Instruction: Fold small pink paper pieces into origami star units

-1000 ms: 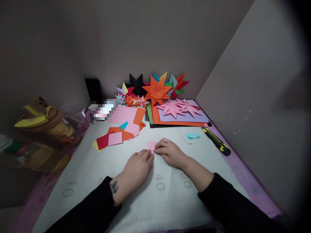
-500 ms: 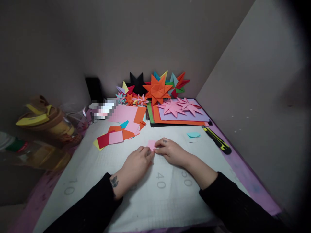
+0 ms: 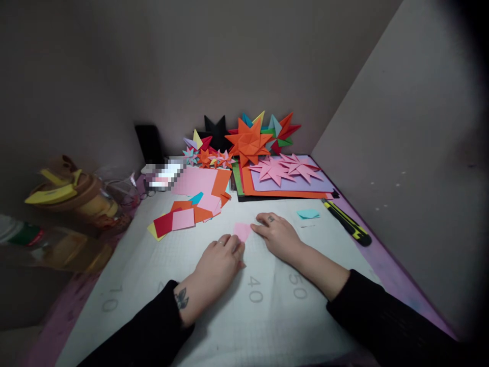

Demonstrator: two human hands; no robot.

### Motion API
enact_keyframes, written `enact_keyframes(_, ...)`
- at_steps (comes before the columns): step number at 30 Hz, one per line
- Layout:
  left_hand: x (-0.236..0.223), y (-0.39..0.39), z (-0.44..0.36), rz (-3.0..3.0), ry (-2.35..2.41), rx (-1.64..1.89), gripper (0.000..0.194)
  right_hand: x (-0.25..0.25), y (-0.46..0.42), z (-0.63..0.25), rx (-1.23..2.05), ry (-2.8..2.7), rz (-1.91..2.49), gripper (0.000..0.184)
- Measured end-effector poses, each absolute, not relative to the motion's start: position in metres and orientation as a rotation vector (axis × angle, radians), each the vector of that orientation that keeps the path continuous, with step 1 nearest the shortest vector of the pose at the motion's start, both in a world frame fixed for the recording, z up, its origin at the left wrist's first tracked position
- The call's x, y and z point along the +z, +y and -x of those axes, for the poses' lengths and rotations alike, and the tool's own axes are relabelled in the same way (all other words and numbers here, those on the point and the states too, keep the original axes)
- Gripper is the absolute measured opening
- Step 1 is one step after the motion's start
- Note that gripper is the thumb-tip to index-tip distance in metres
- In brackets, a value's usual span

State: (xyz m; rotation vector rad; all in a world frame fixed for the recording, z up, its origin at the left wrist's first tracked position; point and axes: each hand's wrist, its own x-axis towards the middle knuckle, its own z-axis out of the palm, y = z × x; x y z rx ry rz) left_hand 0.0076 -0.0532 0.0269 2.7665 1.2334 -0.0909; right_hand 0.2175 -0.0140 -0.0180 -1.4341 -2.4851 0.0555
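So, down on the mat lies the small square of pink paper, and both hands are right at it. The left hand comes in from its near left, palm down, wrist low, fingers bent and bunched over the paper's near corner; whether they pinch it or just press, I can't tell. On the paper's right, the right hand arches with fingers curled, thumb and forefinger tips at the edge, and again a grip can't be made out. Under the paper spreads the pale mat, gridded, printed numbers nearer than the paper, with purple cloth showing beyond its right side. Left of the paper lie coloured paper pieces; right, a black-and-yellow cutter. Behind it, folded stars stand before a dim grey wall.
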Motion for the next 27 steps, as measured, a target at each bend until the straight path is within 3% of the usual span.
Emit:
enact_keyframes(5, 0.025, -0.056, -0.008, -2.767, 1.273, -0.023, 0.032, -0.016, -0.016, -0.22, -0.015, -2.334, 1.346, 0.042)
enact_keyframes(11, 0.02, -0.051, -0.004, -2.728, 1.327, 0.124, 0.04, -0.008, -0.026, -0.212, 0.176, -2.482, 0.942, 0.048)
enact_keyframes(15, 0.02, -0.042, 0.005, -2.735, 1.442, 0.12, 0.026, -0.01, -0.025, -0.21, 0.246, -2.551, 0.948, 0.047)
enact_keyframes(27, 0.015, -0.032, 0.014, -2.852, 1.276, 0.054, 0.041, -0.007, -0.022, -0.207, 0.319, -2.617, 1.008, 0.044)
